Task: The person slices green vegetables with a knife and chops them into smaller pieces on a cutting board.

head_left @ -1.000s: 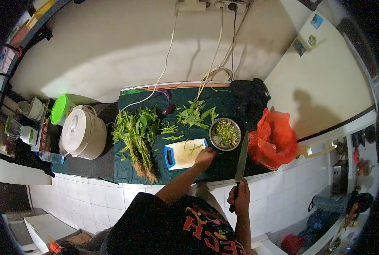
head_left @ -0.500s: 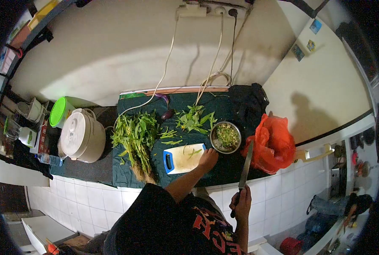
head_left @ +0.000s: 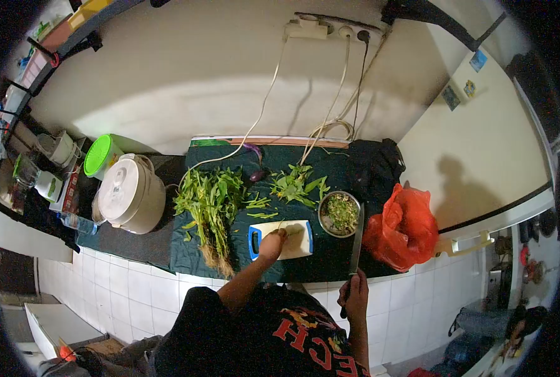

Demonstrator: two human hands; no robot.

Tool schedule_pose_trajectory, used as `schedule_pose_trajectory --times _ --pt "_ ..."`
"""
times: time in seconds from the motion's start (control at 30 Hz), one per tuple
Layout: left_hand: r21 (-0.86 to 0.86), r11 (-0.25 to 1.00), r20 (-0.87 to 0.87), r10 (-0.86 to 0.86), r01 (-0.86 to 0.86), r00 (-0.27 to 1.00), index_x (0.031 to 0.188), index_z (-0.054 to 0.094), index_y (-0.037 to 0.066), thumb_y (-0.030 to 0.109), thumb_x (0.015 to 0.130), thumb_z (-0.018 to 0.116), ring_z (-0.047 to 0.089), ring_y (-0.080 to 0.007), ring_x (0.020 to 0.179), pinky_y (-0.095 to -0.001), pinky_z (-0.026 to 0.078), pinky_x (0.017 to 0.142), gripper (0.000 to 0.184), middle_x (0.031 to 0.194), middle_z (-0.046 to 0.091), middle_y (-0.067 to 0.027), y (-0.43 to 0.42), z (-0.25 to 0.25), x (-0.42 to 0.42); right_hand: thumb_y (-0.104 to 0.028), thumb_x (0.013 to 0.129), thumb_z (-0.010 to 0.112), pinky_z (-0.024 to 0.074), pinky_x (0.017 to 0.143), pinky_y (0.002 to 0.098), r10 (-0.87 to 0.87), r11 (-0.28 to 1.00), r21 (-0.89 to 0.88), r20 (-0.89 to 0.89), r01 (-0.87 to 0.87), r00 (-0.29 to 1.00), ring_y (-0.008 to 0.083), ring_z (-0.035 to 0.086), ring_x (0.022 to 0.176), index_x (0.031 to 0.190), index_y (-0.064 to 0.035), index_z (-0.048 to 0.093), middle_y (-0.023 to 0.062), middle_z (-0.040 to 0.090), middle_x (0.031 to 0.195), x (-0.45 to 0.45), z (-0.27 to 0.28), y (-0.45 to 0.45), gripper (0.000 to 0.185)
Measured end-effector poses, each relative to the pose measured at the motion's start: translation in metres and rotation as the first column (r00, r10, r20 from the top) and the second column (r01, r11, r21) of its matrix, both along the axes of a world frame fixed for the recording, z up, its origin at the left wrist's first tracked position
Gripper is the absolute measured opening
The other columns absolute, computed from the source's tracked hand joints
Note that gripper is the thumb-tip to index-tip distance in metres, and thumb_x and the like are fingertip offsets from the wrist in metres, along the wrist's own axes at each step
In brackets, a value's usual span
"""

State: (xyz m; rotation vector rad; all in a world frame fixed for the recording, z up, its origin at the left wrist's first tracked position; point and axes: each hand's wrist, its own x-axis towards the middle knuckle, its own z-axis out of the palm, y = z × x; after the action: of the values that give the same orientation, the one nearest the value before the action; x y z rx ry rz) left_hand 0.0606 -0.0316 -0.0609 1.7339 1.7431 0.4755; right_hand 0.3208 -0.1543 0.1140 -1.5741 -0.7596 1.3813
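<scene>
My left hand [head_left: 272, 243] is over the white cutting board [head_left: 299, 247] with the blue rim, its fingers drawn together near a few thin green bits; whatever is between them is too small to make out. In my right hand [head_left: 354, 295] is a long kitchen knife [head_left: 357, 246], gripped by its dark handle, blade pointing away from me past the bowl's right side. The metal bowl [head_left: 339, 214] holds chopped green and pale pieces. Left of the board lies a big bunch of leafy greens [head_left: 212, 204] with roots. Cut stems [head_left: 258, 202] and loose leaves [head_left: 295, 186] lie behind the board.
An orange-red plastic bag [head_left: 402, 229] stands right of the bowl. A purple eggplant [head_left: 256, 174] lies at the back near white cables [head_left: 264, 103]. At left are a rice cooker [head_left: 129, 195] and a green-lidded container [head_left: 99, 156]. A fridge door [head_left: 481, 138] rises at right.
My left hand has moved left from the board's right edge onto its middle. The knife in my right hand has shifted slightly left, its blade more upright in view. The camera view has shifted slightly.
</scene>
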Motion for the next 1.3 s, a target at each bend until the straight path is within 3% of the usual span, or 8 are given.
schedule_pose_trajectory --times 0.3,0.43,0.53,0.7,0.83,0.9,1.2,1.3 --pt "0.217 0.966 -0.285 -0.076 0.142 0.955 0.099 0.051 0.005 0.013 0.086 0.051 0.066 -0.0327 0.077 -0.0434 0.055 0.064 0.015 0.088 0.066 -0.0174 -0.002 -0.039 0.008 -0.037 0.102 0.042 0.0315 0.037 0.0208 0.071 0.997 -0.045 0.022 -0.07 0.997 0.0065 0.04 0.047 0.135 -0.0116 0.039 -0.0006 0.046 0.062 -0.005 0.004 0.003 0.042" --pt "0.247 0.955 -0.256 -0.096 0.161 0.962 0.102 0.053 0.006 0.013 0.087 0.051 0.066 -0.0345 0.077 -0.0449 0.054 0.066 0.017 0.087 0.066 -0.0183 -0.004 -0.04 0.005 -0.037 0.102 0.042 0.0312 0.037 0.0201 0.038 0.996 -0.084 0.023 -0.036 0.999 0.0062 0.04 0.045 0.135 -0.0116 0.04 -0.001 0.045 0.06 -0.004 0.003 -0.004 0.041" --pt "0.232 0.962 0.022 0.14 -0.142 0.99 0.108 0.059 0.01 0.02 0.088 0.054 0.065 -0.0388 0.078 -0.048 0.053 0.067 0.023 0.088 0.066 -0.0194 -0.006 -0.015 -0.004 -0.037 0.102 0.042 0.0307 0.037 0.0205 0.032 0.997 -0.074 0.028 -0.03 0.999 0.0061 0.039 0.044 0.134 -0.0102 0.04 -0.0011 0.044 0.058 -0.003 0.005 -0.009 0.043" --pt "0.083 0.992 -0.145 0.102 -0.091 0.984 0.093 0.066 0.008 0.021 0.083 0.061 0.063 -0.0377 0.083 -0.0476 0.052 0.073 0.016 0.095 0.065 -0.0167 0.014 -0.01 -0.023 -0.039 0.101 0.043 0.0304 0.036 0.0217 0.028 0.996 -0.083 0.071 -0.022 0.997 0.0061 0.04 0.043 0.134 -0.0077 0.04 -0.0008 0.044 0.057 -0.002 0.007 -0.015 0.046" --pt "0.394 0.919 -0.178 0.087 -0.01 0.98 0.086 0.071 0.008 0.025 0.077 0.068 0.058 -0.0349 0.093 -0.0459 0.048 0.083 0.02 0.1 0.062 -0.0162 0.027 0.012 -0.007 -0.039 0.101 0.043 0.0306 0.036 0.0221 0.051 0.996 -0.078 0.117 -0.042 0.992 0.0068 0.039 0.043 0.134 -0.0072 0.039 -0.0004 0.043 0.057 -0.002 0.009 -0.018 0.046" --pt "0.268 0.963 -0.047 -0.03 0.041 0.998 0.088 0.07 0.007 0.024 0.076 0.07 0.059 -0.0354 0.092 -0.0463 0.048 0.082 0.021 0.101 0.062 -0.0153 0.038 0.007 0.009 -0.038 0.101 0.043 0.0306 0.037 0.0222 0.055 0.996 -0.071 0.123 -0.046 0.991 0.007 0.039 0.043 0.134 -0.0071 0.039 -0.0004 0.043 0.056 -0.003 0.007 -0.02 0.045" --pt "0.063 0.988 -0.24 -0.121 0.14 0.963 0.104 0.062 0.002 0.02 0.082 0.065 0.062 -0.0392 0.093 -0.0451 0.052 0.081 0.029 0.098 0.064 -0.0203 0.063 -0.026 0.044 -0.03 0.101 0.044 0.0342 0.042 0.0249 0.192 0.979 -0.015 0.425 -0.205 0.885 0.0077 0.042 0.044 0.133 -0.0029 0.041 0.0007 0.047 0.055 0.002 -0.014 -0.025 0.042" --pt "-0.119 0.99 0.312 0.105 -0.07 0.944 0.105 0.066 0.001 0.019 0.092 0.061 0.066 -0.0236 0.086 -0.0346 0.052 0.075 0.023 0.091 0.069 -0.0131 0.048 0.017 0.039 -0.029 0.101 0.045 0.033 0.041 0.0246 0.208 0.977 -0.027 0.312 -0.21 0.927 0.0074 0.041 0.044 0.133 -0.003 0.041 0.0 0.046 0.054 0.0 -0.001 -0.026 0.042"
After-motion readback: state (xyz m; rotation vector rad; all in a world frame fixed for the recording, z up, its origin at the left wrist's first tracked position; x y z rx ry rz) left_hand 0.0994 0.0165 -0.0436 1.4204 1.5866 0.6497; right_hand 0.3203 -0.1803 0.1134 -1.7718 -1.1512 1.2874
